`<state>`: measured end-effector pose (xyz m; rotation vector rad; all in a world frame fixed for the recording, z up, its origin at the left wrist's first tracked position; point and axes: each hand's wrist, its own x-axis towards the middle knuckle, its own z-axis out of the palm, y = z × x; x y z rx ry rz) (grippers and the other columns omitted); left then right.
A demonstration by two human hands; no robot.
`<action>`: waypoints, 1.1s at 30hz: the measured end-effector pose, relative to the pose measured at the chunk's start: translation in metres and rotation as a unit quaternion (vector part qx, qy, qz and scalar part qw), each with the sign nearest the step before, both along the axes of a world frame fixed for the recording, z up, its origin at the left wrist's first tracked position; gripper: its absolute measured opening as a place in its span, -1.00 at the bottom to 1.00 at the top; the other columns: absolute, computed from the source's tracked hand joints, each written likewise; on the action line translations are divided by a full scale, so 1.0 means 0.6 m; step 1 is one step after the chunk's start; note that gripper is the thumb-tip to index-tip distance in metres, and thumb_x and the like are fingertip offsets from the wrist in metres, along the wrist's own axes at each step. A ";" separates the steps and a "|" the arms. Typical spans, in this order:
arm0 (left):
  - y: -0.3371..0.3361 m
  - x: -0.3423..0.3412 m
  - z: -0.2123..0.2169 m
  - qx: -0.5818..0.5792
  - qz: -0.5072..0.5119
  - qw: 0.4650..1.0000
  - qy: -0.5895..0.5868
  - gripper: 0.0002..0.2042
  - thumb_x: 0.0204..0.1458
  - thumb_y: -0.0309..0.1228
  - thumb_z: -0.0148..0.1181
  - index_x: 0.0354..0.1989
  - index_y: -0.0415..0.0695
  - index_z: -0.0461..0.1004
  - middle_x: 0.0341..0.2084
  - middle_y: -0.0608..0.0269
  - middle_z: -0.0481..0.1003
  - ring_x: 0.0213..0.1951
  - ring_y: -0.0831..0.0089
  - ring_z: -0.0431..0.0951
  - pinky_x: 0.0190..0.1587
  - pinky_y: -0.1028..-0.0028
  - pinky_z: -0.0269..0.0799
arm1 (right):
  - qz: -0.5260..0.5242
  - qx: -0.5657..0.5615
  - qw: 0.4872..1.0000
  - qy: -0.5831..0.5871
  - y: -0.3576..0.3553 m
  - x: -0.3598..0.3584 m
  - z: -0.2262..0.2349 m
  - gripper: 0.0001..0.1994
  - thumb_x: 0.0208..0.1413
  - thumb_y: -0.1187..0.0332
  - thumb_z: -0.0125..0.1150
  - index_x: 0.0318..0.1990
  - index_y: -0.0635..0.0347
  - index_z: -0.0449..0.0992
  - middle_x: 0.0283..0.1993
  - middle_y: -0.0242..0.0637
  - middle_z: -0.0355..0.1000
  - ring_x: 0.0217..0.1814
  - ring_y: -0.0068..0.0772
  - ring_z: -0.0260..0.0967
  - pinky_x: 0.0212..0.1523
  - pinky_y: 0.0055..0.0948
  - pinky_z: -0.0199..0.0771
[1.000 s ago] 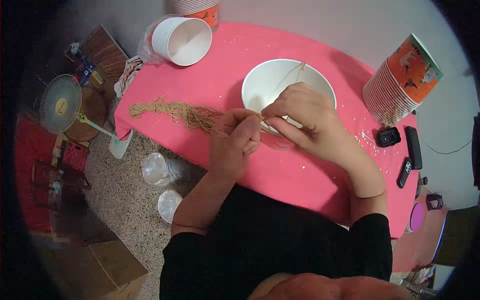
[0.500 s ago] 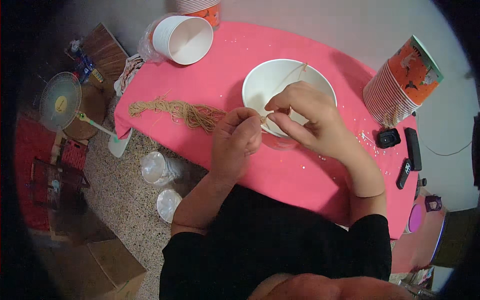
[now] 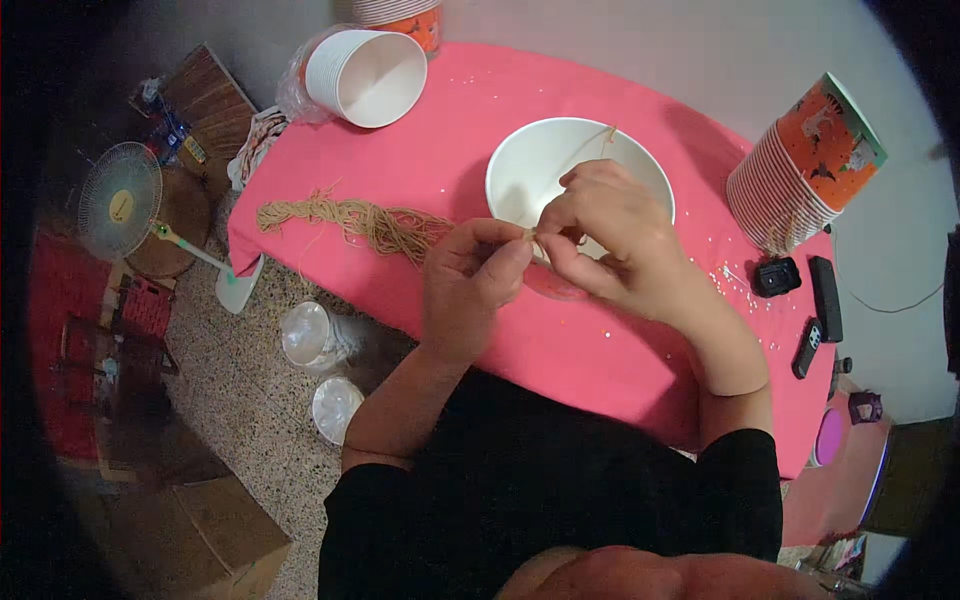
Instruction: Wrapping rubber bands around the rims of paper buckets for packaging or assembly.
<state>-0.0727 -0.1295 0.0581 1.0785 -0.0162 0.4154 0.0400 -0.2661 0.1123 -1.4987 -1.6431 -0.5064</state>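
Observation:
A large white paper bucket [image 3: 516, 172] stands at the middle of the table, with thin tan string [image 3: 607, 138] at its far rim, running down inside. Over the bucket's near rim both my hands meet at a small bit of the same string [image 3: 532, 236]. My left hand [image 3: 470, 285] pinches it between thumb and forefinger. From the right, my right hand [image 3: 625, 245] closes thumb and fingertips on it too, covering part of the bucket. Left of my left hand lies a loose bundle of tan strings [image 3: 375, 226].
On the pink tablecloth [image 3: 440, 120], stacked paper buckets stand at the right [image 3: 785, 185], and another stack lies at the far left [image 3: 380, 80]. Small white bits, a black tray [image 3: 776, 277] and a remote [image 3: 807, 347] are at the right. A fan [image 3: 121, 205] stands beyond the left edge.
My right hand has come down to the string, its fingertips now meeting those of my left hand. The left hand's fingers have straightened somewhat. The bucket has hardly shifted.

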 end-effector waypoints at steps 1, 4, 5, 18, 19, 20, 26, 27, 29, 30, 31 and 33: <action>0.000 0.000 -0.002 0.000 0.000 1.000 0.000 -0.94 0.11 -0.53 0.13 -0.28 -0.22 0.47 -0.55 0.46 0.40 -0.57 0.77 0.27 -0.56 0.70 0.15 | 0.000 0.000 1.000 0.000 0.000 0.001 -0.001 -0.87 -0.16 0.50 0.25 -0.44 0.18 0.41 -0.53 -0.27 0.33 -0.44 -0.16 0.34 -0.28 -0.24 0.36; 0.002 0.000 -0.008 0.064 0.035 0.997 0.008 -0.93 0.08 -0.54 0.15 -0.27 -0.23 0.48 -0.47 0.44 0.46 -0.45 0.76 0.36 -0.41 0.70 0.27 | -0.038 0.021 0.997 -0.063 0.001 0.005 -0.002 -0.85 -0.18 0.51 0.24 -0.42 0.19 0.39 -0.54 -0.26 0.31 -0.46 -0.17 0.33 -0.33 -0.26 0.36; 0.002 0.000 -0.009 0.074 0.039 0.997 -0.004 -0.93 0.08 -0.55 0.16 -0.28 -0.23 0.48 -0.44 0.43 0.47 -0.41 0.75 0.38 -0.35 0.69 0.30 | -0.054 0.016 0.994 -0.090 0.001 0.005 -0.002 -0.83 -0.19 0.49 0.24 -0.41 0.20 0.38 -0.55 -0.26 0.30 -0.47 -0.18 0.33 -0.35 -0.26 0.35; -0.006 -0.010 -0.006 0.164 0.080 0.981 -0.061 -0.95 0.09 -0.61 0.12 -0.30 -0.25 0.49 -0.49 0.46 0.44 -0.45 0.78 0.33 -0.40 0.70 0.25 | -0.136 -0.104 0.974 -0.147 -0.014 0.009 0.001 -0.82 -0.20 0.41 0.19 -0.46 0.19 0.30 -0.56 -0.23 0.36 -0.48 -0.17 0.38 -0.38 -0.25 0.39; -0.005 -0.009 -0.008 0.164 0.079 0.981 -0.060 -0.95 0.09 -0.61 0.12 -0.30 -0.25 0.49 -0.49 0.46 0.44 -0.45 0.78 0.33 -0.40 0.70 0.25 | -0.137 -0.104 0.974 -0.147 -0.014 0.009 0.001 -0.82 -0.20 0.41 0.19 -0.46 0.19 0.30 -0.56 -0.23 0.36 -0.48 -0.17 0.38 -0.38 -0.25 0.39; -0.002 -0.010 -0.010 0.185 0.082 0.977 -0.063 -0.94 0.06 -0.61 0.14 -0.30 -0.24 0.49 -0.48 0.45 0.44 -0.46 0.76 0.34 -0.41 0.69 0.24 | -0.145 -0.097 0.973 -0.150 -0.015 0.008 0.003 -0.82 -0.20 0.41 0.19 -0.46 0.19 0.30 -0.56 -0.24 0.36 -0.48 -0.17 0.38 -0.38 -0.25 0.40; 0.020 0.007 0.022 0.419 0.221 0.871 -0.131 -0.86 -0.07 -0.62 0.22 -0.30 -0.18 0.51 -0.42 0.36 0.46 -0.52 0.69 0.32 -0.48 0.65 0.22 | -0.121 -0.101 0.976 -0.148 -0.026 0.007 0.018 -0.75 -0.23 0.54 0.25 -0.34 0.24 0.36 -0.52 -0.22 0.32 -0.40 -0.15 0.37 -0.37 -0.24 0.41; 0.017 0.008 0.029 0.404 0.222 0.878 -0.128 -0.84 -0.09 -0.62 0.23 -0.31 -0.16 0.52 -0.40 0.35 0.47 -0.54 0.67 0.30 -0.50 0.64 0.21 | -0.113 -0.097 0.978 -0.149 -0.027 0.004 0.020 -0.75 -0.23 0.55 0.26 -0.33 0.24 0.37 -0.52 -0.21 0.31 -0.39 -0.15 0.37 -0.37 -0.24 0.41; 0.008 0.009 0.037 0.402 0.196 0.890 -0.089 -0.85 -0.09 -0.62 0.23 -0.32 -0.16 0.52 -0.41 0.36 0.46 -0.55 0.67 0.29 -0.52 0.63 0.20 | -0.101 -0.090 0.979 -0.149 -0.029 -0.001 0.022 -0.75 -0.23 0.55 0.26 -0.33 0.25 0.37 -0.51 -0.21 0.31 -0.40 -0.14 0.37 -0.36 -0.23 0.42; 0.004 0.010 0.039 0.399 0.169 0.900 -0.049 -0.86 -0.09 -0.62 0.23 -0.33 -0.16 0.51 -0.43 0.36 0.46 -0.55 0.67 0.28 -0.53 0.62 0.18 | -0.089 -0.084 0.981 -0.149 -0.029 -0.003 0.023 -0.75 -0.23 0.55 0.27 -0.33 0.26 0.37 -0.51 -0.21 0.31 -0.40 -0.14 0.36 -0.35 -0.23 0.44; 0.004 0.012 0.037 0.399 0.170 0.900 -0.050 -0.86 -0.09 -0.62 0.23 -0.33 -0.16 0.51 -0.43 0.36 0.46 -0.55 0.67 0.28 -0.53 0.62 0.18 | -0.089 -0.084 0.981 -0.150 -0.028 -0.005 0.023 -0.75 -0.23 0.55 0.27 -0.33 0.26 0.37 -0.51 -0.21 0.31 -0.40 -0.14 0.36 -0.35 -0.23 0.44; 0.005 0.018 0.031 0.410 0.175 0.892 -0.082 -0.86 -0.11 -0.63 0.25 -0.36 -0.15 0.51 -0.44 0.38 0.45 -0.55 0.69 0.28 -0.56 0.61 0.16 | -0.079 -0.063 0.984 -0.149 -0.028 -0.006 0.022 -0.77 -0.21 0.53 0.26 -0.33 0.25 0.38 -0.51 -0.22 0.31 -0.43 -0.14 0.35 -0.30 -0.22 0.46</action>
